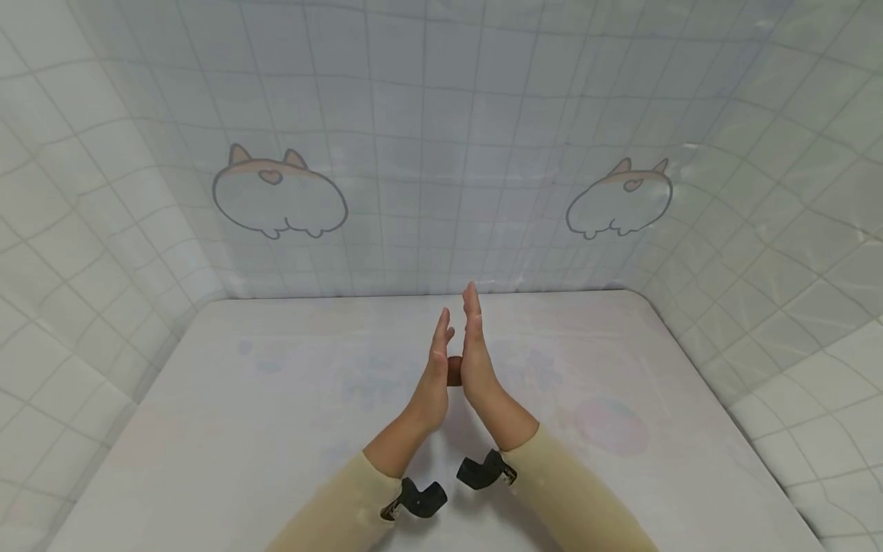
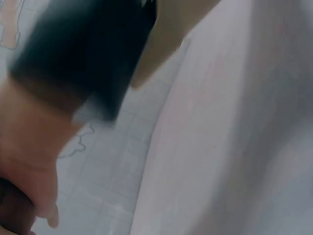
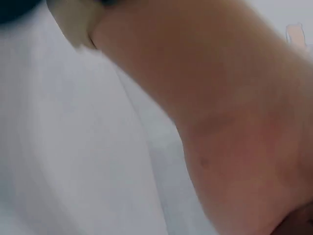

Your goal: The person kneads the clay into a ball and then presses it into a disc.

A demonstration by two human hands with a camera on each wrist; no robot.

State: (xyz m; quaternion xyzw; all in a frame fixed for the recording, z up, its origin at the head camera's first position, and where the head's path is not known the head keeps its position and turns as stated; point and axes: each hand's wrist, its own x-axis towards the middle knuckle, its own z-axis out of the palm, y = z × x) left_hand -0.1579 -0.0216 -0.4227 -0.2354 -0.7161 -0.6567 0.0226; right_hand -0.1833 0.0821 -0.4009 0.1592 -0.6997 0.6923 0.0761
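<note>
Across the pale, faintly patterned tabletop [image 1: 276, 429], I see a small dark brown lump [image 1: 454, 372] pressed between the person's palms. The left hand [image 1: 432, 383] and right hand [image 1: 478, 366] stand flat, fingers extended, neither curled round it. The step looks like squeezing or rolling; the next move calls for even pressure, lest the lump slip. I make out no container.

Head view: from above and on the near side of the lump [image 1: 454, 371], farthest away, facing forward and down, with table [image 1: 276, 429] and wall [image 1: 455, 153] around it. Both wrist views: tilted, close on the lump's near side, sharing it at a bottom corner.
</note>
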